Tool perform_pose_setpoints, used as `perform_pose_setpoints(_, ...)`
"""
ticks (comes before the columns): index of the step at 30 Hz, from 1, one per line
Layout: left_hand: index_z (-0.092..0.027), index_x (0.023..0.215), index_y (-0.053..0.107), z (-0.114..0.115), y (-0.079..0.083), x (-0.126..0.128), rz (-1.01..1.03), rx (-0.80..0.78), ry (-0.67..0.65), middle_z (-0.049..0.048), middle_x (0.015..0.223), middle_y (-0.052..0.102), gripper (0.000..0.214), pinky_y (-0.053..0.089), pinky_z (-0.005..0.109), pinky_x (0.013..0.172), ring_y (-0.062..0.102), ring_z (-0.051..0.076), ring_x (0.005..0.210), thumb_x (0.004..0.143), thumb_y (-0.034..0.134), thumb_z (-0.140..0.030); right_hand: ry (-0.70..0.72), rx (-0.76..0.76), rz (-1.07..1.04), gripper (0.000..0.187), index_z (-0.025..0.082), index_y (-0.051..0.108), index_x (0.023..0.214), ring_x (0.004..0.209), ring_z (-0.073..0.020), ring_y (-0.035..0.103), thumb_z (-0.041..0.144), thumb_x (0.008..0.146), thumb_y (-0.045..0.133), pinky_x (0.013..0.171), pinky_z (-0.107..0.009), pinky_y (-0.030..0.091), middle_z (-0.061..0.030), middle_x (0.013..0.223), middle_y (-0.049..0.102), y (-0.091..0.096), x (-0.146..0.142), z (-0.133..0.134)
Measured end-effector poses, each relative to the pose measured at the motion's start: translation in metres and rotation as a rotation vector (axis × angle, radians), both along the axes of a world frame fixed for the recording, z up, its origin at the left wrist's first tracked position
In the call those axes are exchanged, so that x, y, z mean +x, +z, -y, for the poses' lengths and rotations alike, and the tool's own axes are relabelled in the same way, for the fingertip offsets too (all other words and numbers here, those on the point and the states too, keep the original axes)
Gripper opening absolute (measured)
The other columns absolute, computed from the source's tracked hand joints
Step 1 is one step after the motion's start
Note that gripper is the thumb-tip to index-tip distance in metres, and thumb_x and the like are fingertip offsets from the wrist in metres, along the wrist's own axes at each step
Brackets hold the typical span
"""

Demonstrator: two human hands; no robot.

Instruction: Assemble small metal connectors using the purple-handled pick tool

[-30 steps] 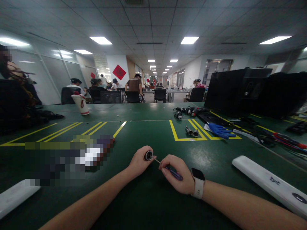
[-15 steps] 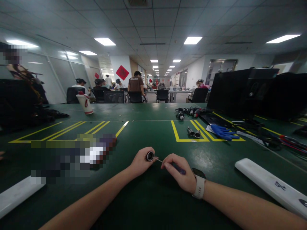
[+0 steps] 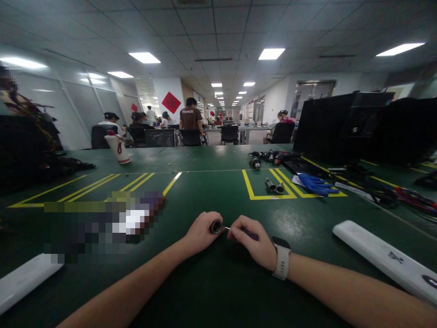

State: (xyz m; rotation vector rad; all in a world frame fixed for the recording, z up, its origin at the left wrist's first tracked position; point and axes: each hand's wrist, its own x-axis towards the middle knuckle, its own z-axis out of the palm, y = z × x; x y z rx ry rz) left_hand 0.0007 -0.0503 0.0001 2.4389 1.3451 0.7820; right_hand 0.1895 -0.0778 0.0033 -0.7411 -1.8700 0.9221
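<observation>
My left hand (image 3: 202, 231) is wrapped round a short metal cylindrical connector (image 3: 215, 227), its round open end turned toward me. In my right hand (image 3: 251, 239) is a thin screwdriver (image 3: 251, 235) with a dark purple handle, pinched near its shaft. The shaft points left, and its tip meets the side of the connector, where my left fingers partly hide it. Both hands are just above the green table (image 3: 218, 287). A watch with a pale strap (image 3: 282, 263) circles my right wrist.
Two metal connectors (image 3: 275, 186) lie inside yellow tape, beside a blue glove (image 3: 314, 184). Cabled connectors (image 3: 264, 158) and a monitor (image 3: 341, 130) are behind. White bars (image 3: 378, 255) flank my arms; a white cup (image 3: 118, 148) stands far left. People sit and stand beyond.
The screwdriver and my right hand have come slightly closer to the connector, so less shaft shows between my hands. The whole view has shifted a little.
</observation>
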Motion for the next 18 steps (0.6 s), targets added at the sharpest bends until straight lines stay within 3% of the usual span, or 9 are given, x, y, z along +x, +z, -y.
perform_pose_setpoints(3, -0.018, 0.065, 0.052, 0.0, 0.003, 0.0, -0.007, -0.013, -0.008, -0.0036, 0.064, 0.052, 0.01, 0.036, 0.026, 0.061, 0.049, 0.014, 0.063, 0.073, 0.056, -0.023, 0.085, -0.237, -0.169, 0.02, 0.016, 0.057, 0.07, 0.063, -0.0146, 0.055, 0.03, 0.083, 0.05, 0.056, -0.027, 0.043, -0.0031, 0.068, 0.061, 0.001, -0.001, -0.007)
perform_pose_setpoints(6, -0.018, 0.065, 0.05, 0.0, 0.004, 0.0, -0.011, -0.03, -0.018, -0.0035, 0.064, 0.052, 0.011, 0.038, 0.024, 0.059, 0.05, 0.013, 0.063, 0.074, 0.055, -0.022, 0.136, -0.336, -0.244, 0.019, 0.017, 0.055, 0.07, 0.063, -0.0155, 0.057, 0.03, 0.083, 0.05, 0.055, -0.028, 0.044, -0.003, 0.067, 0.062, 0.001, -0.001, -0.012)
perform_pose_setpoints(8, -0.018, 0.066, 0.05, -0.001, 0.003, 0.0, -0.018, -0.033, -0.012, -0.0033, 0.065, 0.052, 0.011, 0.038, 0.024, 0.059, 0.05, 0.013, 0.063, 0.075, 0.054, -0.023, 0.115, -0.279, -0.218, 0.018, 0.017, 0.055, 0.072, 0.065, -0.0158, 0.057, 0.028, 0.084, 0.048, 0.058, -0.029, 0.044, -0.0034, 0.07, 0.063, 0.0, 0.0, -0.011)
perform_pose_setpoints(12, -0.018, 0.067, 0.051, 0.0, 0.001, 0.001, -0.053, -0.02, 0.019, -0.0031, 0.066, 0.053, 0.009, 0.037, 0.027, 0.063, 0.05, 0.014, 0.064, 0.074, 0.056, -0.023, -0.015, 0.028, 0.01, 0.017, 0.017, 0.059, 0.072, 0.067, -0.0155, 0.054, 0.024, 0.084, 0.049, 0.064, -0.03, 0.04, -0.0026, 0.07, 0.059, -0.003, 0.001, -0.001)
perform_pose_setpoints(14, -0.018, 0.067, 0.052, 0.0, 0.001, 0.002, -0.072, -0.011, 0.028, -0.0032, 0.065, 0.053, 0.008, 0.036, 0.028, 0.065, 0.05, 0.015, 0.065, 0.073, 0.056, -0.022, -0.043, 0.096, 0.075, 0.016, 0.017, 0.059, 0.071, 0.066, -0.0153, 0.052, 0.023, 0.082, 0.05, 0.064, -0.03, 0.039, -0.002, 0.068, 0.057, -0.003, 0.0, 0.003)
perform_pose_setpoints(18, -0.019, 0.068, 0.053, 0.001, 0.001, 0.002, -0.087, -0.007, 0.034, -0.0028, 0.067, 0.054, 0.007, 0.037, 0.029, 0.066, 0.05, 0.015, 0.065, 0.074, 0.055, -0.021, 0.043, -0.188, -0.109, 0.017, 0.017, 0.056, 0.066, 0.064, -0.0152, 0.053, 0.026, 0.079, 0.053, 0.062, -0.029, 0.04, -0.0024, 0.066, 0.058, 0.0, -0.001, -0.002)
